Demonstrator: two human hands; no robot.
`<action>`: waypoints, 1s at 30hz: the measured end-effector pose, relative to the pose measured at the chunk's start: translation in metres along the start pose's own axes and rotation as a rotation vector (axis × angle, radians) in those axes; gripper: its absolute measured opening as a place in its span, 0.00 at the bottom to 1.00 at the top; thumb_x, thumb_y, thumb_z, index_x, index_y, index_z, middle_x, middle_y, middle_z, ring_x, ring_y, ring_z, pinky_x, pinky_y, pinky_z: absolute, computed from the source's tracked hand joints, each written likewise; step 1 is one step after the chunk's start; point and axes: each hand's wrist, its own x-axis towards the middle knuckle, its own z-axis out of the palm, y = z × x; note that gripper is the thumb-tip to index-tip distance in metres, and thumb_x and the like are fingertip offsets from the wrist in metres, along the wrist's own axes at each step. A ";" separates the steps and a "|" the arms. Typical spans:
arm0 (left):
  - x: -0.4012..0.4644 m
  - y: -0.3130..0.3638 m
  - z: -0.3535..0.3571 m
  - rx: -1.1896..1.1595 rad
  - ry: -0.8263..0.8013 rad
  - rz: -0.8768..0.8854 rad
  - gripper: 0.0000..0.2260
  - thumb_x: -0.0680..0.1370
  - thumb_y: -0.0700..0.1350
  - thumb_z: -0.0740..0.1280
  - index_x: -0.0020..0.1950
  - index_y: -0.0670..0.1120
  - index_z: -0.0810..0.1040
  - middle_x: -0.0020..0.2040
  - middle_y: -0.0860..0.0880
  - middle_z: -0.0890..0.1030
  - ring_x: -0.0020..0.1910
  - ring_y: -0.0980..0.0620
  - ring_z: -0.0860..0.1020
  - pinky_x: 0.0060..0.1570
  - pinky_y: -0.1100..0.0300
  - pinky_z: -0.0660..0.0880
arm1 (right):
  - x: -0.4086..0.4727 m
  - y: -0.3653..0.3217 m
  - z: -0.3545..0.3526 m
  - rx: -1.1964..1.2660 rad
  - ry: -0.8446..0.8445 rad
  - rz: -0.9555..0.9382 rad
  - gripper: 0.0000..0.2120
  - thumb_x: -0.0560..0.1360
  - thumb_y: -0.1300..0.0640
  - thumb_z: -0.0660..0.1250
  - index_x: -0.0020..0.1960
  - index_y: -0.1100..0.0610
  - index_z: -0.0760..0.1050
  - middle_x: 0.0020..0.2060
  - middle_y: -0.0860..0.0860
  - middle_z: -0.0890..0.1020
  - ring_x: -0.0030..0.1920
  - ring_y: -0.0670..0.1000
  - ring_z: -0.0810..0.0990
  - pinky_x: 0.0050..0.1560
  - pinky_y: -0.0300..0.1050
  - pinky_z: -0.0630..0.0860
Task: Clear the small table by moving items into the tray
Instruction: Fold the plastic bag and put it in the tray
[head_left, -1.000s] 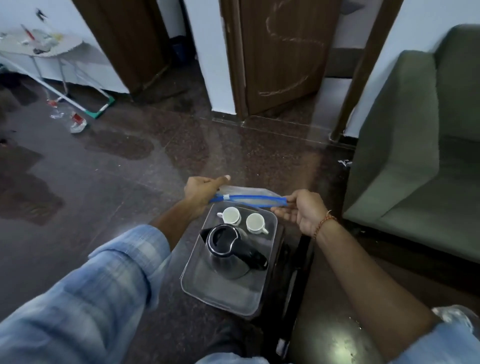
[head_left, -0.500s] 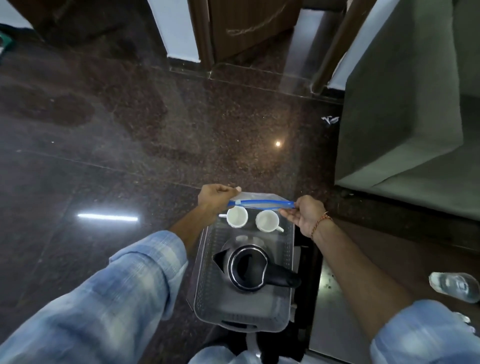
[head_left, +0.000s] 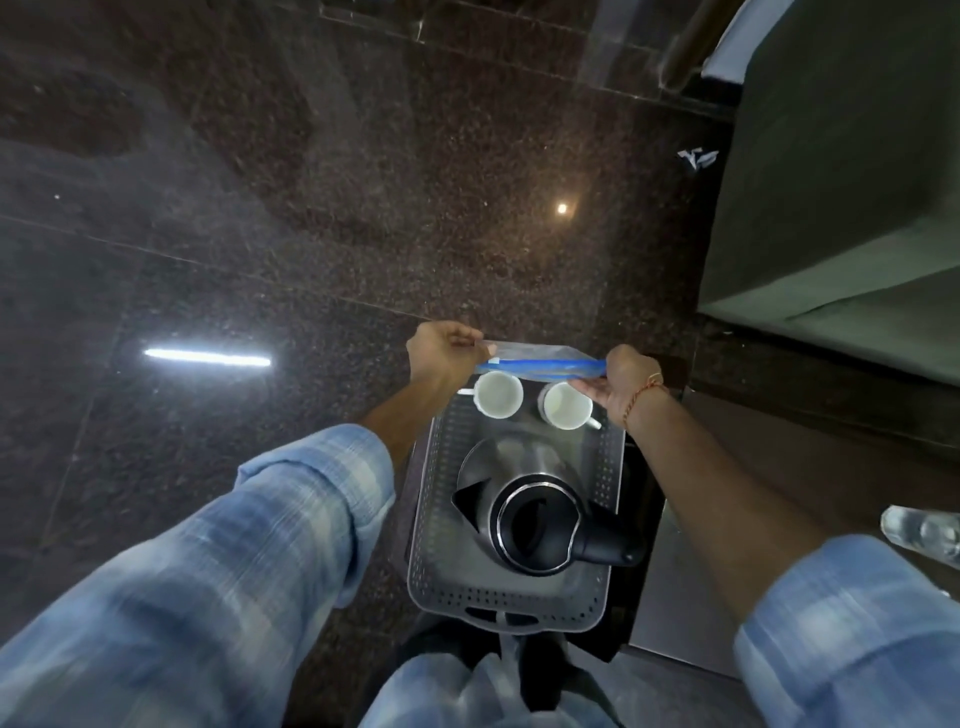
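Looking straight down now, and both hands are out over the far end of the grey perforated tray (head_left: 519, 584). The left hand (head_left: 441, 353) is curled closed, pinching one end of a clear zip bag (head_left: 540, 358) with a blue seal strip. The right hand (head_left: 626, 382), with an orange thread bracelet (head_left: 641, 395) at the wrist, pinches the other end, fingers closed on the blue strip. The bag is stretched flat between the two hands, held above the tray's far edge and just beyond the cups.

Inside the tray, two white cups sit side by side at the far end. The left cup (head_left: 497, 394) has its handle pointing away from its neighbour towards the left hand; the right cup (head_left: 565, 406) has its handle pointing out to the right, and the right hand partly overlaps it. Nearer than the cups stands a steel kettle (head_left: 535, 517) with a black rim and a black handle reaching over the tray's right wall, lid open, the dark inside showing.

Beyond and left of the tray lies dark speckled granite floor (head_left: 311, 234) with light reflections. To the tray's right, a green sofa (head_left: 841, 182). At the right edge of view, nearer than the sofa, a clear plastic bottle (head_left: 924, 530) lies partly cut off. Blue checked sleeves (head_left: 234, 571) fill the foreground.
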 end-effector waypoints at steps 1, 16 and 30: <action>0.001 -0.001 0.002 0.012 0.003 0.005 0.08 0.67 0.42 0.80 0.43 0.44 0.85 0.37 0.50 0.84 0.33 0.58 0.80 0.37 0.70 0.78 | 0.003 0.002 0.000 0.009 0.011 -0.006 0.11 0.79 0.64 0.54 0.60 0.66 0.67 0.53 0.65 0.78 0.38 0.58 0.82 0.29 0.50 0.79; -0.044 0.043 -0.009 0.532 0.041 0.227 0.23 0.65 0.64 0.75 0.41 0.45 0.79 0.42 0.48 0.82 0.40 0.47 0.79 0.45 0.53 0.78 | -0.020 0.001 -0.083 0.097 0.036 -0.047 0.17 0.80 0.63 0.58 0.67 0.68 0.67 0.64 0.66 0.73 0.57 0.63 0.79 0.55 0.54 0.80; -0.227 0.125 0.140 0.546 -0.365 0.763 0.19 0.66 0.65 0.75 0.47 0.52 0.83 0.46 0.52 0.84 0.48 0.54 0.81 0.52 0.52 0.79 | -0.119 0.002 -0.345 0.365 0.102 -0.265 0.10 0.78 0.61 0.63 0.58 0.64 0.74 0.53 0.60 0.80 0.47 0.58 0.83 0.41 0.49 0.81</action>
